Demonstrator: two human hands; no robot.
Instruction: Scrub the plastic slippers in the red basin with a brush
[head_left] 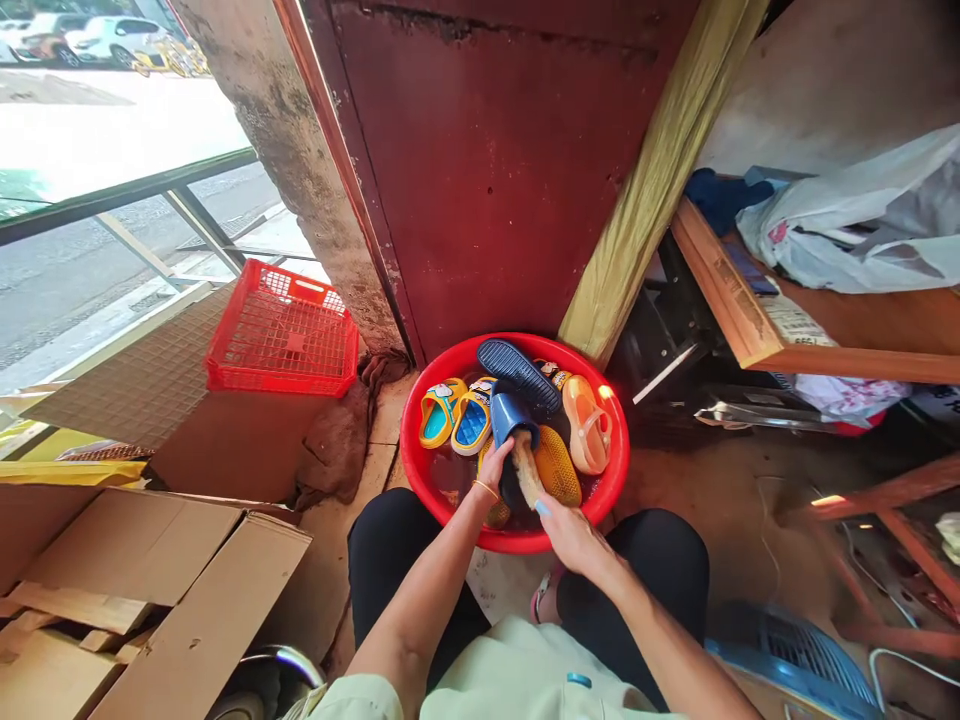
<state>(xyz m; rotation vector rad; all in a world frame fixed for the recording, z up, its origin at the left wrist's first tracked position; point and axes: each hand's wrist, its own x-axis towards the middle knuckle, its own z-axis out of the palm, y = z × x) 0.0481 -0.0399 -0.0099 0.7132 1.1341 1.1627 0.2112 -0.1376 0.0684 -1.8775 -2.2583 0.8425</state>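
Note:
A round red plastic basin [517, 339] sits on the floor between my knees, holding several slippers and clogs in dark water. My left hand [495, 465] is shut on a blue slipper [511, 418], tilted up at the basin's middle. My right hand [574, 535] grips a pale scrub brush [527, 470] pressed into that slipper. Beside them lie a yellow-and-teal clog [439, 412], a blue-and-yellow clog [471, 420], an orange sandal [586, 425], a yellow sole [556, 465] and a dark blue slipper [517, 375].
A dark red metal door [480, 170] stands behind the basin. A red plastic crate [283, 330] and a brown cloth [337, 430] lie to the left, with flattened cardboard boxes [127, 590] nearer. To the right are a wooden shelf [724, 285] and a blue fan [795, 660].

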